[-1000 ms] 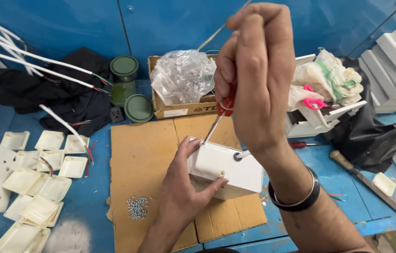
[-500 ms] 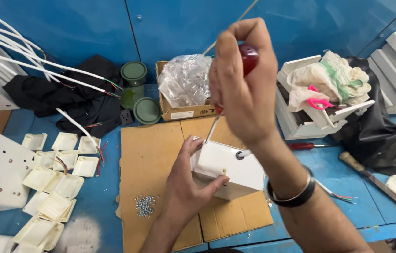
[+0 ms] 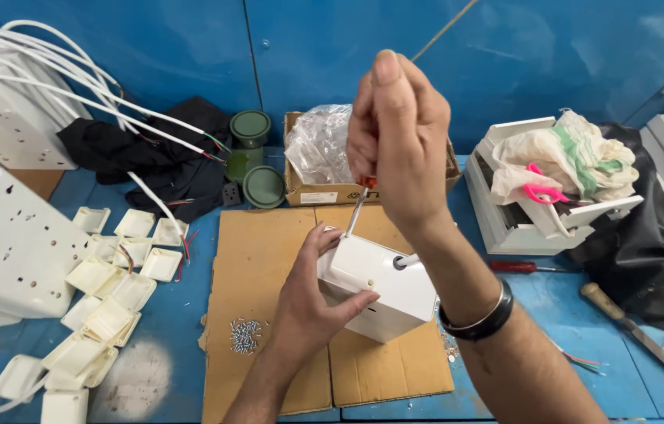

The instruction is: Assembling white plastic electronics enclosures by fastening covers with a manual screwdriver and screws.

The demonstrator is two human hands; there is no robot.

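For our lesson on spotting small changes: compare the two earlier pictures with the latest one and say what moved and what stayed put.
The right hand kept its grip on the red-handled screwdriver, shifting slightly over the white plastic box; the red handle showed above the fist half a second ago and is now nearly hidden. The view drifted too. The left hand still steadies the box on the brown cardboard sheet. Nothing was released.

Both forearms are bare — no sleeves — and the right wrist wears a dark band with a silvery edge (image 3: pixel 477 320).
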